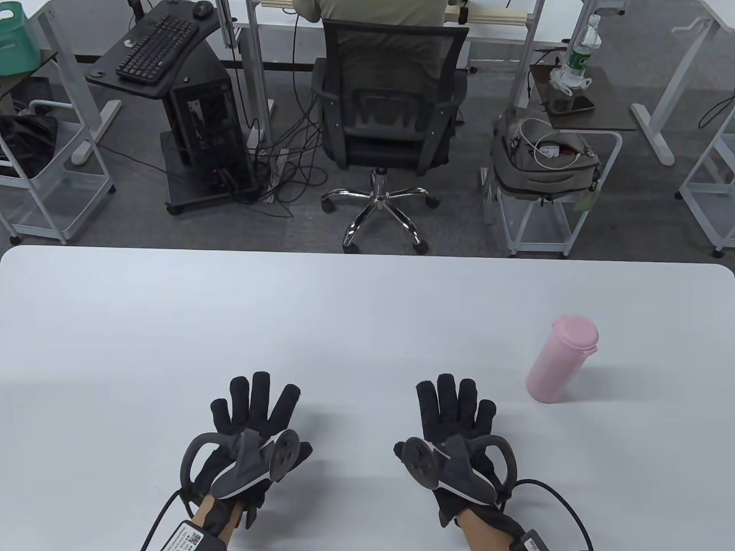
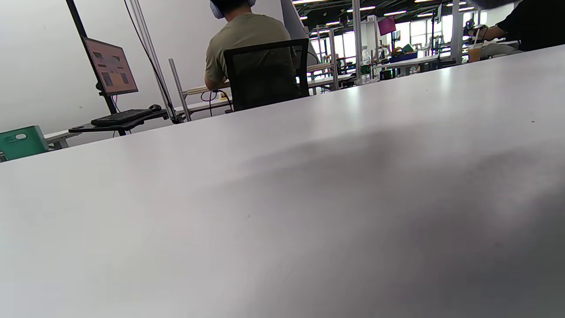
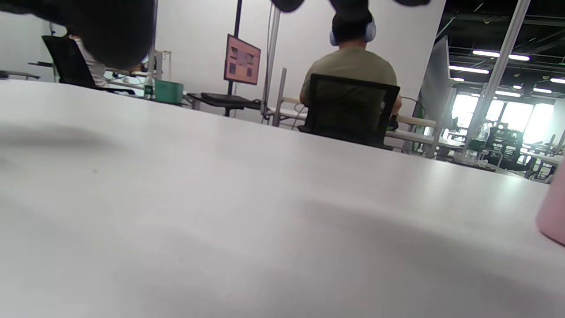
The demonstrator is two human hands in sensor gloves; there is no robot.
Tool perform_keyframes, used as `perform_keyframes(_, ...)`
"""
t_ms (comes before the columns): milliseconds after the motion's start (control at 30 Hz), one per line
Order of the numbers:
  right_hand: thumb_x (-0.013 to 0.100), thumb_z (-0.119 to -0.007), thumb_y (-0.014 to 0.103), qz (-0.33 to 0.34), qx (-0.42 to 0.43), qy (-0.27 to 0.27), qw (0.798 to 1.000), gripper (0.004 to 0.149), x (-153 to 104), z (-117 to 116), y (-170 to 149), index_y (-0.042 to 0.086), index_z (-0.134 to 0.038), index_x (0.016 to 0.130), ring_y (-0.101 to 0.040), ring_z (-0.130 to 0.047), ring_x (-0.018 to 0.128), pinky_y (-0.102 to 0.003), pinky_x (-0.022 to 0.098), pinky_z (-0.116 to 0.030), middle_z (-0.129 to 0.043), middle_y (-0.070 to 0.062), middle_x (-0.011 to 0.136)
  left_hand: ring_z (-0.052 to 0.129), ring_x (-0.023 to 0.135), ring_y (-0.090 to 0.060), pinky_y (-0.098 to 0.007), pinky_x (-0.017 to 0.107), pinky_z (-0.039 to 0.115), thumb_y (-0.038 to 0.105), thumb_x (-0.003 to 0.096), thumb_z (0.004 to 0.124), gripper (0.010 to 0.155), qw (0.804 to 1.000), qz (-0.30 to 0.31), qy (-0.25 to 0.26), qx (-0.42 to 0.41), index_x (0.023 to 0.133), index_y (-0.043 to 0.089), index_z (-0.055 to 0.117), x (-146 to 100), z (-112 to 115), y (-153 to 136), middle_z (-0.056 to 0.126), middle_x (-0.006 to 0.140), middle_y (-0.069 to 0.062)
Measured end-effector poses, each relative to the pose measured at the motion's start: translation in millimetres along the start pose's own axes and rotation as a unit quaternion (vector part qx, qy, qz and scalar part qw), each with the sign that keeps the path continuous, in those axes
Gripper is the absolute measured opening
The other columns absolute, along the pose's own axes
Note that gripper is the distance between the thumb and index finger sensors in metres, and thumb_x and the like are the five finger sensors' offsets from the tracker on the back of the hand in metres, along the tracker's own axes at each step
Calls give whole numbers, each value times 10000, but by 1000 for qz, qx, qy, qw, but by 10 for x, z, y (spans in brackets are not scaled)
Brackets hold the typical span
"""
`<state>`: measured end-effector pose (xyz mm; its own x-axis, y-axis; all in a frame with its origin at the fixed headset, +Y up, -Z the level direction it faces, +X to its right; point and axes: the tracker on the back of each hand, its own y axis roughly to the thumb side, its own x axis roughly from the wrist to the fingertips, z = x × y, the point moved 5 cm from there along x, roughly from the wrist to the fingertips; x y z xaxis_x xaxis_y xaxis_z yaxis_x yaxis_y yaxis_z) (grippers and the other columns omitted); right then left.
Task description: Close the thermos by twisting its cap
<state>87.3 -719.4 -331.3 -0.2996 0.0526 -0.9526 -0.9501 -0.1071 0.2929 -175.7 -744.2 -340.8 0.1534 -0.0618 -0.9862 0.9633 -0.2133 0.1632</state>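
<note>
A pink thermos (image 1: 560,360) stands upright on the white table (image 1: 344,321) at the right, with its pink cap (image 1: 575,332) on top. Its lower side shows at the right edge of the right wrist view (image 3: 554,216). My left hand (image 1: 252,410) lies flat on the table near the front, fingers spread, holding nothing. My right hand (image 1: 456,410) lies flat to the left of the thermos, apart from it, holding nothing. Dark fingertips (image 3: 287,3) hang in at the top of the right wrist view. The left wrist view shows only bare tabletop (image 2: 282,198).
Beyond the table's far edge a person sits in a black office chair (image 1: 387,109). A keyboard stand (image 1: 155,46) is at the back left and a cart with a grey bag (image 1: 542,155) at the back right.
</note>
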Motion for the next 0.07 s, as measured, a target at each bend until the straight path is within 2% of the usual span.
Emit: perform_keyframes(67, 598, -673, 608, 2, -6, -1, 1000, 1037, -5, -18, -3, -98, -190, 1185, -768, -248, 943, -858, 576, -343, -220, -467, 1169, 204, 1095, -575, -743, 738, 354, 803, 490, 524, 947, 1000, -7, 5, 1, 1194, 340, 91, 8, 2, -20, 62, 1246, -225)
